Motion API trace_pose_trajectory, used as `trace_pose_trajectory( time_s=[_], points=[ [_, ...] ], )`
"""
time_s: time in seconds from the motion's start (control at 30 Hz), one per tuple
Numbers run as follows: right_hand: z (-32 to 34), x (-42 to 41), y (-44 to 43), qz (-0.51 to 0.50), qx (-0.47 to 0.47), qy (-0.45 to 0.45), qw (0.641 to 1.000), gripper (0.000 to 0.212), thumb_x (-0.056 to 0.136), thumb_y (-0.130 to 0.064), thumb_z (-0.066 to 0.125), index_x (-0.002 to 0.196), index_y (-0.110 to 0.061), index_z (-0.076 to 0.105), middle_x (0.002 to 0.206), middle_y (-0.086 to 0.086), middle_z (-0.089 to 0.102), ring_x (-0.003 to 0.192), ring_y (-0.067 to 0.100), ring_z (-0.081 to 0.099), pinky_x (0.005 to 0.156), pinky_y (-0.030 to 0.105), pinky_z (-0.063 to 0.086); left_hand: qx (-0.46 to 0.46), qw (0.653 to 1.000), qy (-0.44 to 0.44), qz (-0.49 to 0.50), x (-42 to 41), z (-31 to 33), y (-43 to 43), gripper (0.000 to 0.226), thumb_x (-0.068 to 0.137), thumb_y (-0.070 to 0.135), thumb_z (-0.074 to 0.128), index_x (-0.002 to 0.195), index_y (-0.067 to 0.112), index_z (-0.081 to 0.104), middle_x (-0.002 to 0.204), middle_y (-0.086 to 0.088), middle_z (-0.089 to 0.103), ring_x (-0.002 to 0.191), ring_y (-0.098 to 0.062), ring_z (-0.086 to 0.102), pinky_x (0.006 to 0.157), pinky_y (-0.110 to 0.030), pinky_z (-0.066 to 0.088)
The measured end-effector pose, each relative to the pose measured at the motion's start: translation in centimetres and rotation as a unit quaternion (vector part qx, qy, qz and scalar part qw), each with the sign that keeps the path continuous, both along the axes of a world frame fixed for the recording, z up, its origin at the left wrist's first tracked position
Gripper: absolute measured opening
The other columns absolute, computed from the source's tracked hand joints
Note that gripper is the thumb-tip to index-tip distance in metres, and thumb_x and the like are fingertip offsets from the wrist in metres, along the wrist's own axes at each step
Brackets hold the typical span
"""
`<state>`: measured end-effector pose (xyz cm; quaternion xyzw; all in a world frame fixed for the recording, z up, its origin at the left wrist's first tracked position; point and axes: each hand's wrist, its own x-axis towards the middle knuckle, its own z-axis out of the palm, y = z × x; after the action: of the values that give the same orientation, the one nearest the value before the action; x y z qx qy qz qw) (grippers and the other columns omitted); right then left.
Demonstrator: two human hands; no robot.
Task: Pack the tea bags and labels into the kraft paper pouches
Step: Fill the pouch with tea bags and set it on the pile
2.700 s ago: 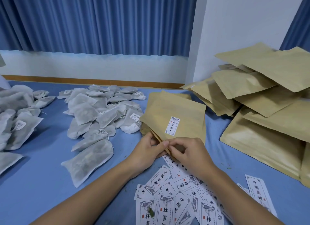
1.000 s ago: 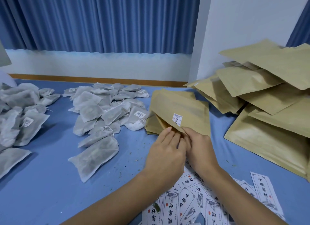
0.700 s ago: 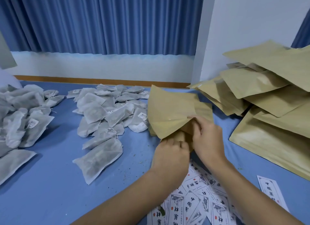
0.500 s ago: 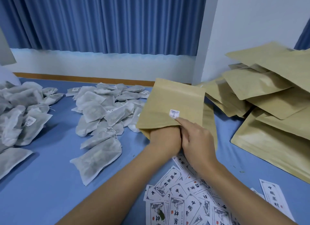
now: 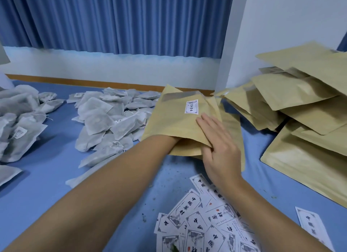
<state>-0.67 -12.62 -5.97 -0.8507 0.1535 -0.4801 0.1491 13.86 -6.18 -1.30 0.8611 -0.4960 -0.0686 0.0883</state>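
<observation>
Reaching into the open mouth of a kraft paper pouch (image 5: 178, 126), the left forearm (image 5: 116, 176) is disappearing past the wrist. The left hand is lying wholly inside, so I cannot tell whether it is holding anything or how its fingers are set. The right hand (image 5: 219, 150) is holding the pouch at its mouth: the fingers (image 5: 205, 123) are lying straight along the upper panel, and the panel's near edge is overlapping the thumb side of the hand, so the paper is being pinched between them. The pouch is sitting at the middle of the blue table (image 5: 37, 186), tilted up off it, with a small white sticker (image 5: 191, 106) facing the camera. It is resting partly on further flat pouches (image 5: 234, 131) beneath it.

A heap of tea bags (image 5: 112, 120) is lying just left of the pouch, and a second heap (image 5: 16, 124) is lying at the left edge. Printed labels (image 5: 202, 223) are lying scattered under the right forearm, with a single label (image 5: 309, 225) lying apart to the right. A stack of pouches (image 5: 300, 111) is leaning against the white wall (image 5: 281, 26) on the right. Dark crumbs (image 5: 169, 173) are dotting the table near the labels. A blue curtain (image 5: 112, 20) is hanging behind.
</observation>
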Motion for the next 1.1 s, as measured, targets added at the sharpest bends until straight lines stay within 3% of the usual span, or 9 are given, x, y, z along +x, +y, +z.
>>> trace_pose_trajectory(
  time_s=[0.1, 0.17, 0.23, 0.33, 0.5, 0.63, 0.77, 0.87, 1.1],
  points=[
    [-0.4, -0.1, -0.7, -0.023, 0.125, -0.047, 0.991, 0.045, 0.096, -0.004, 0.053, 0.132, -0.028, 0.065, 0.130, -0.009, 0.067, 0.118, 0.012, 0.060, 0.094, 0.025, 0.046, -0.074, 0.991, -0.001, -0.109, -3.1, -0.3, -1.9, 0.037, 0.107, 0.028, 0.034, 0.137, 0.017, 0.051, 0.142, -0.008, 0.050, 0.136, -0.030, 0.042, 0.107, -0.029, 0.029],
    [-0.4, -0.2, -1.1, -0.055, 0.165, -0.070, 0.982, 0.036, 0.099, -0.010, 0.052, 0.125, -0.027, 0.070, 0.112, -0.003, 0.074, 0.098, 0.014, 0.063, 0.080, 0.020, 0.043, -0.112, 0.981, -0.033, -0.156, -4.6, -1.5, -1.6, 0.042, 0.107, 0.023, 0.031, 0.141, 0.006, 0.048, 0.146, -0.017, 0.048, 0.138, -0.034, 0.039, 0.112, -0.032, 0.027],
    [-0.4, -0.3, -1.2, -0.046, 0.216, -0.077, 0.972, 0.035, 0.099, -0.013, 0.050, 0.120, -0.031, 0.072, 0.100, -0.008, 0.075, 0.090, 0.007, 0.062, 0.076, 0.016, 0.043, -0.153, 0.969, -0.107, -0.164, -5.0, -3.3, 0.0, 0.041, 0.108, 0.024, 0.032, 0.134, 0.004, 0.054, 0.139, -0.024, 0.052, 0.131, -0.039, 0.045, 0.114, -0.044, 0.029],
    [-0.5, -0.6, -1.1, 0.006, 0.316, -0.076, 0.946, 0.042, 0.096, -0.010, 0.048, 0.118, -0.034, 0.073, 0.087, -0.006, 0.073, 0.082, 0.002, 0.062, 0.080, 0.019, 0.049, -0.148, 0.943, -0.247, -0.169, -5.0, -4.9, 2.7, 0.041, 0.108, 0.031, 0.024, 0.111, 0.016, 0.061, 0.112, -0.009, 0.064, 0.107, -0.029, 0.058, 0.098, -0.041, 0.039],
    [-0.7, -0.6, -0.2, -0.010, 0.266, -0.040, 0.963, 0.049, 0.094, -0.006, 0.046, 0.126, -0.034, 0.069, 0.075, 0.005, 0.069, 0.065, 0.013, 0.052, 0.066, 0.024, 0.046, -0.290, 0.931, -0.042, -0.217, -4.9, -5.4, 5.9, 0.028, 0.102, 0.023, 0.049, 0.122, 0.016, 0.067, 0.104, -0.001, 0.071, 0.097, -0.019, 0.064, 0.084, -0.036, 0.050],
    [-0.8, -0.9, 0.2, -0.021, 0.199, -0.003, 0.980, 0.047, 0.095, -0.004, 0.049, 0.132, -0.026, 0.066, 0.072, -0.007, 0.059, 0.058, 0.003, 0.048, 0.066, 0.026, 0.040, -0.183, 0.944, 0.141, -0.237, -4.4, -6.0, 7.3, 0.034, 0.087, 0.041, 0.074, 0.117, 0.028, 0.064, 0.140, 0.006, 0.047, 0.130, -0.008, 0.046, 0.111, -0.035, 0.038],
    [-0.6, -0.9, 0.7, -0.011, 0.146, 0.021, 0.989, 0.049, 0.093, 0.002, 0.049, 0.135, -0.019, 0.064, 0.108, 0.009, 0.073, 0.076, 0.005, 0.053, 0.075, 0.018, 0.040, -0.114, 0.949, 0.164, -0.243, -4.4, -5.7, 7.5, 0.059, 0.079, 0.049, 0.080, 0.131, 0.030, 0.059, 0.149, 0.008, 0.032, 0.138, -0.005, 0.035, 0.118, -0.030, 0.028],
    [-0.6, -0.9, 0.9, -0.001, 0.142, 0.036, 0.989, 0.050, 0.093, 0.003, 0.049, 0.137, -0.018, 0.062, 0.131, 0.005, 0.067, 0.111, 0.027, 0.064, 0.097, 0.035, 0.050, -0.136, 0.947, 0.180, -0.228, -4.8, -4.8, 6.9, 0.052, 0.074, 0.040, 0.087, 0.117, 0.020, 0.067, 0.136, 0.003, 0.046, 0.128, -0.010, 0.043, 0.113, -0.035, 0.034],
    [-0.7, -0.8, 0.9, -0.002, 0.118, 0.038, 0.992, 0.048, 0.094, 0.004, 0.048, 0.137, -0.014, 0.061, 0.141, 0.002, 0.061, 0.127, 0.024, 0.058, 0.103, 0.041, 0.047, -0.153, 0.959, 0.189, -0.146, -5.4, -4.5, 5.9, 0.046, 0.063, 0.036, 0.094, 0.087, 0.013, 0.062, 0.099, 0.003, 0.059, 0.094, -0.013, 0.054, 0.088, -0.036, 0.048]
  ],
)
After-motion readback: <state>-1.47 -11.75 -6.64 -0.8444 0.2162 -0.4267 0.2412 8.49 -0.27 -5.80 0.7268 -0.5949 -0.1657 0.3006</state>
